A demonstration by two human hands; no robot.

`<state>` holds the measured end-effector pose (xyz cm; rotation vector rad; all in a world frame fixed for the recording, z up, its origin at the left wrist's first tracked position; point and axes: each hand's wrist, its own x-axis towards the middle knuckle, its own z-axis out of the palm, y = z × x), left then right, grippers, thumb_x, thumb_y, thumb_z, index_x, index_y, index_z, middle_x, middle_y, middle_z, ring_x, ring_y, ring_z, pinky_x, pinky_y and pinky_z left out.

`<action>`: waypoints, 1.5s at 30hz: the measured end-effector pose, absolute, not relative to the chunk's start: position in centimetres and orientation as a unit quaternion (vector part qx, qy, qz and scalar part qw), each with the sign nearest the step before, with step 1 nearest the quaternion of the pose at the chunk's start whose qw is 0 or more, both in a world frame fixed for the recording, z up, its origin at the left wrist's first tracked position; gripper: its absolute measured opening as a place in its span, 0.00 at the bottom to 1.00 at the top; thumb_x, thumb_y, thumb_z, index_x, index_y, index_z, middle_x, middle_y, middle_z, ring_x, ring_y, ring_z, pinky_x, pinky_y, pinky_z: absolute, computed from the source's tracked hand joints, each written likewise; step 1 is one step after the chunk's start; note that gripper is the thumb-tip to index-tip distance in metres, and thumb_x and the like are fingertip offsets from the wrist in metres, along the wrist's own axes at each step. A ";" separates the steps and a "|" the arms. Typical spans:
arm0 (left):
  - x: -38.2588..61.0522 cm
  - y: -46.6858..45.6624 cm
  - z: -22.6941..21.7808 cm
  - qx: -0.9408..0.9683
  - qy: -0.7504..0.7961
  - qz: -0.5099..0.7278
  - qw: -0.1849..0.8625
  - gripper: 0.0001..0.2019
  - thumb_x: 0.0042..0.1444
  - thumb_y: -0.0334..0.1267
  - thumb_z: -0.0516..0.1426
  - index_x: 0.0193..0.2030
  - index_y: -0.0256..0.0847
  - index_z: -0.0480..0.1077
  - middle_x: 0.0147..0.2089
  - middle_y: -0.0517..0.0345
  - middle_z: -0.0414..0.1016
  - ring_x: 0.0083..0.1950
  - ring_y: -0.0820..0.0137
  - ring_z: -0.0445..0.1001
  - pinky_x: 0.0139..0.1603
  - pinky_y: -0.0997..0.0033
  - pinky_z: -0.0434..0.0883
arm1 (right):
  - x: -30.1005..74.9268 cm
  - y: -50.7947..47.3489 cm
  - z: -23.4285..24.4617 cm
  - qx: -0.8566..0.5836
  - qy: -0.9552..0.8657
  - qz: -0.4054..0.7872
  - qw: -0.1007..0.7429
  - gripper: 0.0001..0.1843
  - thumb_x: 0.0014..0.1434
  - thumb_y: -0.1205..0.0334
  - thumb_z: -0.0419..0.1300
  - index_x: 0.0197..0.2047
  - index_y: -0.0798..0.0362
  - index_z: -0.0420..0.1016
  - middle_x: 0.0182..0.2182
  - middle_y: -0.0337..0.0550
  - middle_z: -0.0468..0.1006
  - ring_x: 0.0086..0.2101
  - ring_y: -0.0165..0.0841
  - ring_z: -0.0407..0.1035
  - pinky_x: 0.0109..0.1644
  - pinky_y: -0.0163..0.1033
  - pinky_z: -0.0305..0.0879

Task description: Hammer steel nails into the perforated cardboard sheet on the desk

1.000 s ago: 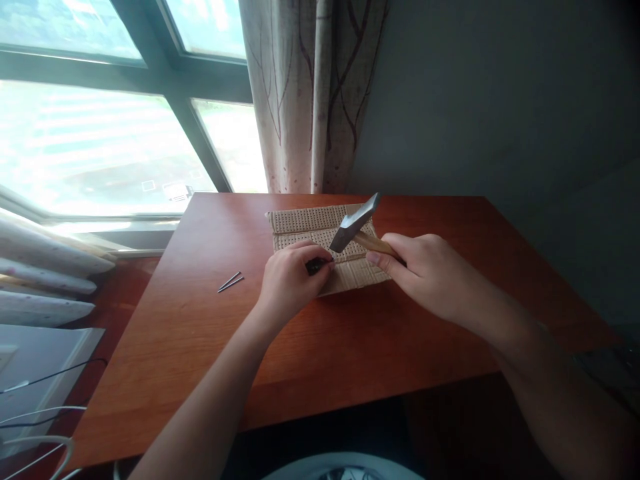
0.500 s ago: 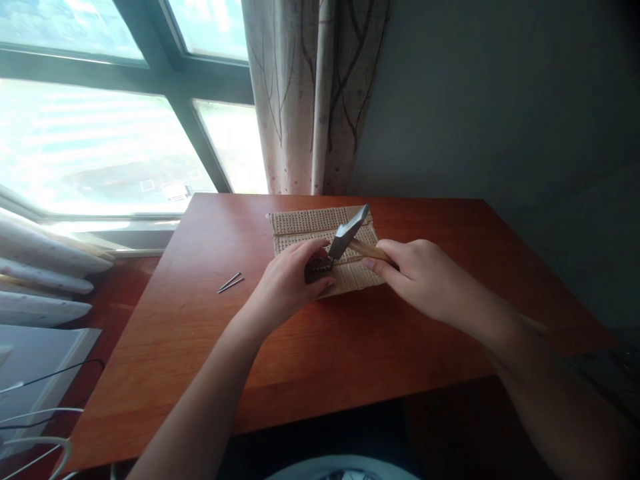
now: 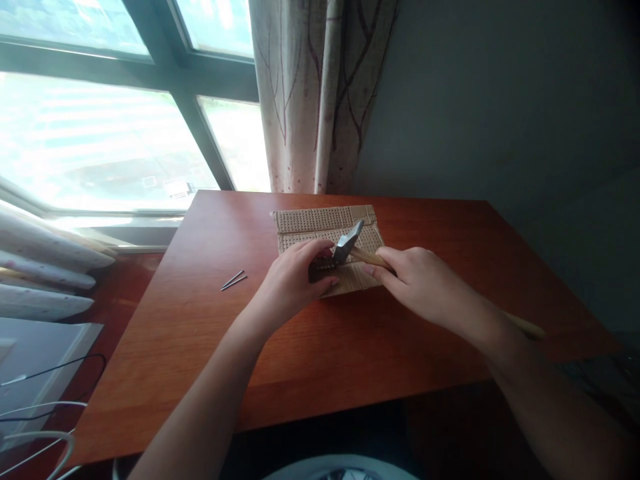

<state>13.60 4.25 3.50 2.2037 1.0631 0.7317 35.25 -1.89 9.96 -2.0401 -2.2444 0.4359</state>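
Note:
My right hand [image 3: 417, 273] is closed around the wooden handle of a hammer [image 3: 350, 241]. The handle's far end shows beyond my right forearm. The steel head is low over a perforated cardboard sheet [image 3: 325, 218] on the table, close to the fingers of my left hand [image 3: 295, 272]. That left hand lies at the sheet's near left part, thumb and forefinger apart in a curve. Small dark and reddish detail shows between them; I cannot make it out. To its left, a few nails [image 3: 234, 280] lie on the wood.
The brown wooden table [image 3: 370, 360] stands by a window [image 3: 90, 147]. A patterned curtain [image 3: 300, 100] hangs behind it. At lower left are white and black cables [image 3: 45, 407] and another curtain [image 3: 45, 267]. A round pale rim [image 3: 340, 460] shows at the bottom edge.
The hammer head has come down and tilted lower toward the cardboard, and my right hand has dropped slightly. My left hand keeps its place on the sheet. The view has shifted a little.

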 end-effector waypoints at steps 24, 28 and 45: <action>13.5 4.2 3.5 0.827 0.397 0.279 0.283 0.20 0.52 0.34 0.65 0.51 0.45 0.70 0.49 0.55 0.79 0.49 0.60 0.78 0.49 0.60 0.73 | 35.2 -1.9 10.1 -0.658 -0.735 0.154 0.061 0.18 0.69 0.50 0.50 0.30 0.50 0.64 0.23 0.38 0.72 0.25 0.31 0.64 0.31 0.38 0.49; 13.6 4.2 3.6 0.826 0.400 0.277 0.285 0.20 0.52 0.33 0.65 0.52 0.45 0.71 0.49 0.55 0.79 0.49 0.60 0.78 0.49 0.60 0.73 | 35.2 -1.9 10.0 -0.659 -0.734 0.156 0.056 0.18 0.69 0.50 0.50 0.29 0.50 0.63 0.23 0.39 0.72 0.25 0.31 0.64 0.31 0.38 0.49; 13.4 4.3 3.4 0.831 0.396 0.274 0.280 0.20 0.52 0.35 0.65 0.52 0.45 0.70 0.50 0.55 0.79 0.50 0.60 0.78 0.49 0.60 0.73 | 35.3 -2.0 9.9 -0.654 -0.727 0.190 0.085 0.19 0.69 0.49 0.50 0.30 0.50 0.65 0.23 0.37 0.71 0.24 0.30 0.64 0.30 0.37 0.51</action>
